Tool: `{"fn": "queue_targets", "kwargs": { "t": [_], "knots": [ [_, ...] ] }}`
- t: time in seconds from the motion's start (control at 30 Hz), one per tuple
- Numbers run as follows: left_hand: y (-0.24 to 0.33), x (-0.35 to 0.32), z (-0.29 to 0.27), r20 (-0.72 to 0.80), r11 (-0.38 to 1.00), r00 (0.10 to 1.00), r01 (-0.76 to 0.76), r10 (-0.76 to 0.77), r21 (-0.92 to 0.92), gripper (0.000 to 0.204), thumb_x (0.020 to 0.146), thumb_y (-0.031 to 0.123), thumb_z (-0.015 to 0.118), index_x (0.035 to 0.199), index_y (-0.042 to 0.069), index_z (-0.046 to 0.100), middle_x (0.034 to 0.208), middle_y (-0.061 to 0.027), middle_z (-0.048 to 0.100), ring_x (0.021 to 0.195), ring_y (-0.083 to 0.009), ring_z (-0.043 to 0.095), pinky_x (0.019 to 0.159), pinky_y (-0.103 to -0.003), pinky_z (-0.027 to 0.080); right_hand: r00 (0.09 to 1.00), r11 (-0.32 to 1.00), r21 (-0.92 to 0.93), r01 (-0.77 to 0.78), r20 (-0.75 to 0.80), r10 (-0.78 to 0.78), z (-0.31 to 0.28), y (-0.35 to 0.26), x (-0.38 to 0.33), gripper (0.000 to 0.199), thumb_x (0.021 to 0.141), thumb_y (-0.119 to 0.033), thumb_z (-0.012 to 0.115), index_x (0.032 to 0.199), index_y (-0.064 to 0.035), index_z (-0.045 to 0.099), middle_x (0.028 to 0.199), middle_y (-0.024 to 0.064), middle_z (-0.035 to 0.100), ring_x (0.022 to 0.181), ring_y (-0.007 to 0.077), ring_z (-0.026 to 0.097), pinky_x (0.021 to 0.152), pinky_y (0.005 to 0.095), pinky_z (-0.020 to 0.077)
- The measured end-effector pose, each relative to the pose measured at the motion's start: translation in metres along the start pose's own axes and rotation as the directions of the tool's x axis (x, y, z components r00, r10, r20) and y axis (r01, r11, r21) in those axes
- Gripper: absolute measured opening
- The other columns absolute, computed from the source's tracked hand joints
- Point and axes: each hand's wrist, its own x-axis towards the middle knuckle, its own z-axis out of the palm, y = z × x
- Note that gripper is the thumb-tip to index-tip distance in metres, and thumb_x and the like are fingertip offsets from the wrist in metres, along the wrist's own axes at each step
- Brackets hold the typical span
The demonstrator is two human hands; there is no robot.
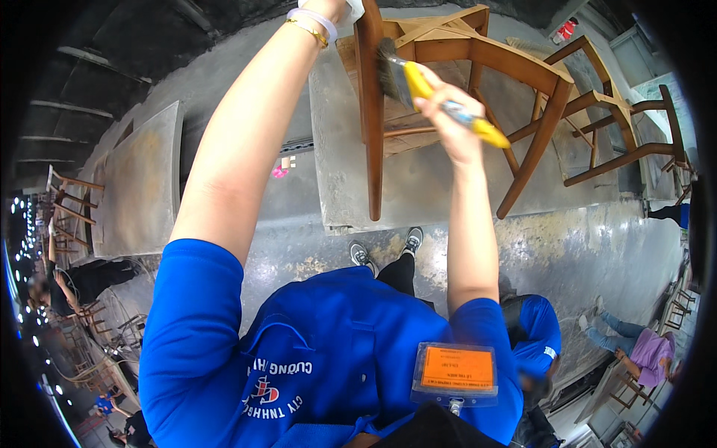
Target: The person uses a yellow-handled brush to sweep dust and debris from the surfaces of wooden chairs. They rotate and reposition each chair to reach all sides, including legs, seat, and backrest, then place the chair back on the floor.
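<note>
A brown wooden chair frame [371, 134] lies tipped over on a grey board [340, 187], its legs pointing toward me. My right hand [452, 112] is closed around a yellow-handled brush [418, 82]. The brush's dark bristles reach the side of the nearest left chair leg; the hand is slightly blurred. At the upper edge, my left hand [325, 9] is beside the top of that leg, with a white cloth-like piece [354, 10] at it. Most of its fingers are hidden or cut off.
More wooden chair frames [627, 123] stand on the right. A large grey panel [138, 187] is on the left, with chairs [75, 198] beyond it. Other people are around, including one in a purple top [653, 357] and one in blue [539, 322] close on my right.
</note>
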Motion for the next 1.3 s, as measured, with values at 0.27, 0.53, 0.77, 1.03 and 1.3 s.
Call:
{"fn": "queue_targets", "kwargs": {
  "t": [0.27, 0.53, 0.77, 1.03, 1.3],
  "knots": [
    [-0.007, 0.022, 0.001, -0.039, 0.998, 0.998, 0.058, -0.056, 0.034, 0.017, 0.091, 0.019, 0.08, 0.095, 0.008, 0.068, 0.069, -0.0015, 0.06, 0.059, -0.0163, 0.06, 0.072, -0.04, 0.062, 0.602, 0.607, 0.78, -0.15, -0.415, 0.682, 0.039, 0.062, -0.117, 0.027, 0.09, 0.007, 0.07, 0.089, -0.0133, 0.053, 0.097, 0.0027, 0.061, 0.092, 0.023, 0.067, 0.073, 0.0379, 0.0585],
    [-0.015, 0.023, 0.009, -0.067, 0.999, 0.997, 0.032, -0.034, -0.03, 0.013, 0.091, 0.016, 0.078, 0.095, 0.007, 0.068, 0.07, -0.0019, 0.059, 0.059, -0.0163, 0.058, 0.073, -0.042, 0.061, 0.001, 0.422, 0.651, -0.63, -0.543, 0.84, 0.055, 0.11, -0.26, 0.025, 0.088, 0.008, 0.064, 0.09, -0.0159, 0.056, 0.094, 0.0045, 0.064, 0.087, 0.0209, 0.069, 0.068, 0.0354, 0.058],
    [-0.017, 0.023, 0.01, -0.039, 0.998, 0.999, 0.036, -0.037, -0.042, 0.012, 0.092, 0.015, 0.077, 0.093, 0.008, 0.067, 0.07, -0.0019, 0.059, 0.059, -0.0162, 0.058, 0.073, -0.042, 0.061, 0.501, 0.553, 0.813, -0.183, -0.407, 0.764, 0.03, 0.111, -0.231, 0.024, 0.092, 0.006, 0.068, 0.089, -0.013, 0.054, 0.097, 0.007, 0.065, 0.09, 0.0236, 0.069, 0.079, 0.0455, 0.0602],
    [-0.021, 0.013, 0.021, -0.041, 0.999, 0.999, -0.013, 0.011, -0.039, 0.014, 0.091, 0.015, 0.078, 0.095, 0.008, 0.067, 0.072, -0.0005, 0.059, 0.061, -0.0141, 0.058, 0.069, -0.038, 0.06, 0.183, 0.622, 0.492, -0.61, -0.676, 0.714, -0.012, 0.158, -0.304, 0.025, 0.089, 0.004, 0.066, 0.079, -0.018, 0.059, 0.115, 0.0041, 0.07, 0.09, 0.0152, 0.068, 0.069, 0.027, 0.0531],
    [-0.026, 0.005, 0.032, -0.016, 0.986, 0.994, -0.105, 0.108, 0.127, 0.018, 0.097, 0.02, 0.073, 0.085, 0.008, 0.067, 0.072, -0.001, 0.059, 0.061, -0.0138, 0.057, 0.064, -0.032, 0.055, 0.694, 0.722, -0.029, -0.691, -0.308, 0.651, -0.059, 0.228, -0.148, 0.02, 0.083, 0.01, 0.069, 0.074, -0.0081, 0.069, 0.119, 0.0149, 0.075, 0.123, 0.0267, 0.065, 0.103, 0.0339, 0.0498]
  ]
}}
